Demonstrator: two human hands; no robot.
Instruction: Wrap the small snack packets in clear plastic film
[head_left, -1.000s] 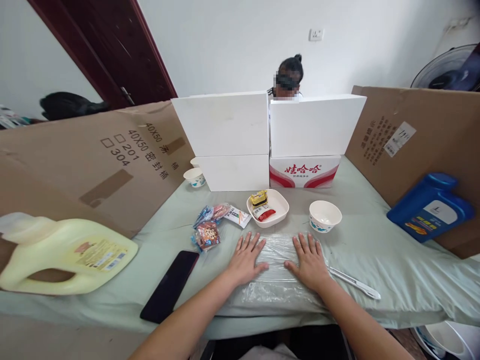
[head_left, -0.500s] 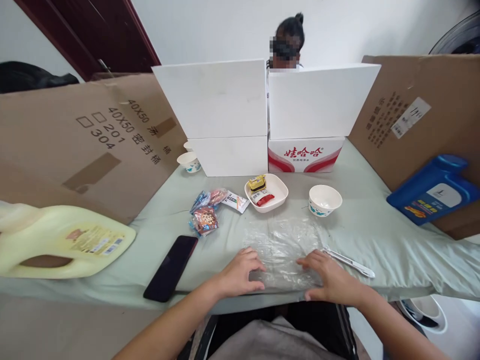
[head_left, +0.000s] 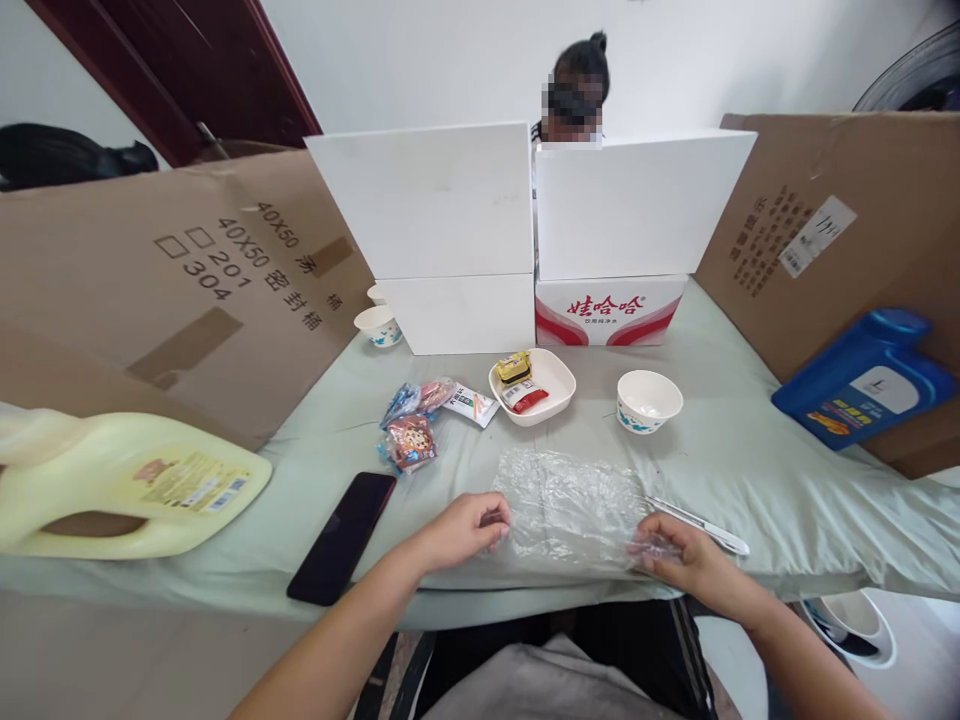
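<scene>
Table: pale green cloth [head_left: 757, 430], its far part hidden behind boxes.
Cardboard: a left panel [head_left: 90, 310], cut off by the frame, and a right panel [head_left: 802, 170], also cut off.
White boxes: stacked across the back [head_left: 435, 200]; one lower box [head_left: 611, 312] has red lettering.
Person opposite: only the head [head_left: 589, 62] and a sliver of clothing show above and between the boxes; the face is blurred out.
Jug: pale yellow [head_left: 187, 462], its top cut off at left.
Clear plastic: a crinkled sheet or bag, hard to tell which [head_left: 566, 500], at the table's near edge between the hands.
Right hand: fingers closed around the plastic's right edge [head_left: 671, 555].
Left hand: curled at its left edge [head_left: 472, 525]; whether it pinches the film cannot be told.
Phone: dark, face unreadable [head_left: 341, 540], left of the left hand.
Far bowls: one patterned [head_left: 379, 328], another mostly hidden behind it.
Slim white tool: beside the right hand [head_left: 724, 535], partly covered; its kind is unclear.
</scene>
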